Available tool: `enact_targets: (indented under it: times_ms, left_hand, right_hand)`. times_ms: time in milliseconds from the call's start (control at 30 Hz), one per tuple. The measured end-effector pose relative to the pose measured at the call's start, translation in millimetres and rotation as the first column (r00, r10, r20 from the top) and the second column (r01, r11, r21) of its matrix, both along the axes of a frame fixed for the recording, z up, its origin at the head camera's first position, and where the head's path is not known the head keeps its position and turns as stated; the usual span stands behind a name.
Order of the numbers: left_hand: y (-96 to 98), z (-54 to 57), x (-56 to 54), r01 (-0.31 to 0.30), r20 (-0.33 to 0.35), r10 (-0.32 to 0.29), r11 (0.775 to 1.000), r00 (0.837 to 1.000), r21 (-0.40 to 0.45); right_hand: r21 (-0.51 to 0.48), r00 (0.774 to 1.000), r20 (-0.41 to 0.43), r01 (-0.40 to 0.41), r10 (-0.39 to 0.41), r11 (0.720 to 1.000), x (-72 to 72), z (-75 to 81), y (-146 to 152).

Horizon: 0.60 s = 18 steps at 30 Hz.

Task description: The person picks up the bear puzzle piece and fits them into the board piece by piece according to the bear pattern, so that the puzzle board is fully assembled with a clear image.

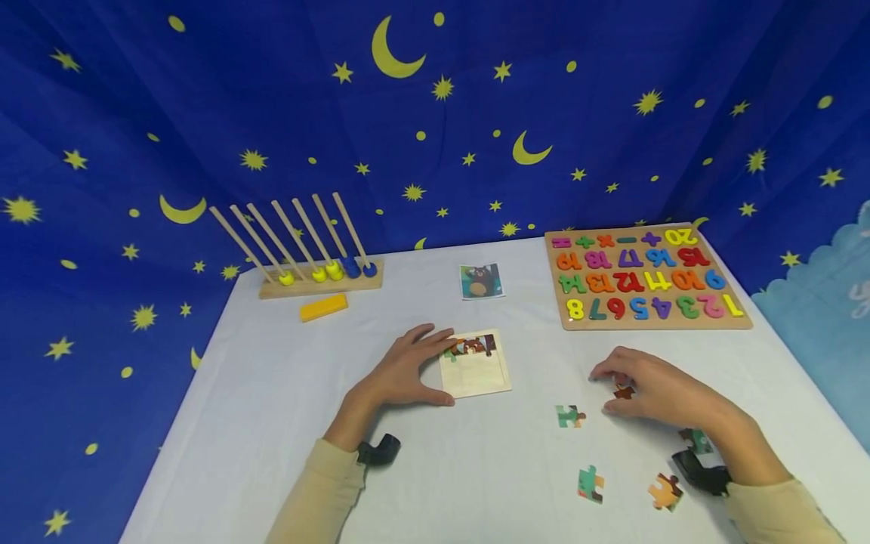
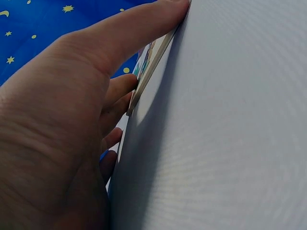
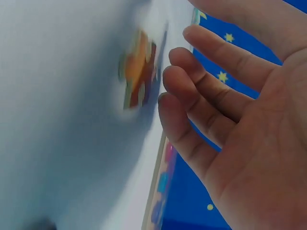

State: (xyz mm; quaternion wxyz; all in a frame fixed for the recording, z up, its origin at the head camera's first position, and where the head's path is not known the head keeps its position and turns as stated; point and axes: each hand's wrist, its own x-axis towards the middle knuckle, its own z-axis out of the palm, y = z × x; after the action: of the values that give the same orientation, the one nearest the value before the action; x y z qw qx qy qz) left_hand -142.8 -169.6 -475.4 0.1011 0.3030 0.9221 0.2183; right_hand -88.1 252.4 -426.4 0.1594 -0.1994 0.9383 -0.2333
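In the head view my left hand [image 1: 406, 370] has its fingers spread at the left side of a wooden puzzle tray [image 1: 476, 378]. The fingertips touch the tray's upper left, and the thumb lies by its lower left edge. Fitted pieces of a bear picture [image 1: 472, 346] fill the tray's top strip; bare wood shows below. My right hand [image 1: 655, 385] hovers over the cloth with loosely bent fingers. Beneath it lies a brown and orange puzzle piece [image 3: 139, 72], apart from the fingers in the right wrist view. A green puzzle piece [image 1: 570, 416] lies to its left.
Nearer me lie a green and red piece [image 1: 590, 483], an orange piece [image 1: 665, 492] and a dark green piece [image 1: 696, 440] partly behind the right wrist. Farther back are a bear picture card [image 1: 482, 281], a number board [image 1: 652, 279], a bead rack [image 1: 322, 279] and a yellow block [image 1: 324, 307].
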Motion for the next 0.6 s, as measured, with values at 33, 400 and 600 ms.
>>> enact_targets:
  times_ms: [33, 400, 600]
  left_hand:
    - [0.5, -0.3, 0.2, -0.003, 0.001, 0.003, 1.000, 1.000, 0.002]
    - [2.3, -0.2, 1.2, 0.001, -0.003, -0.001, 1.000, 1.000, 0.016]
    - [1.4, 0.3, 0.8, 0.001, -0.014, -0.001, 1.000, 1.000, 0.006]
  right_hand:
    - [-0.004, 1.000, 0.002, -0.008, 0.008, 1.000, 0.3, -0.8, -1]
    - [-0.012, 0.999, -0.001, 0.053, -0.053, 0.998, 5.2, 6.4, 21]
    - [-0.006, 0.995, -0.031, 0.092, -0.092, 0.996, 11.3, 4.2, 47]
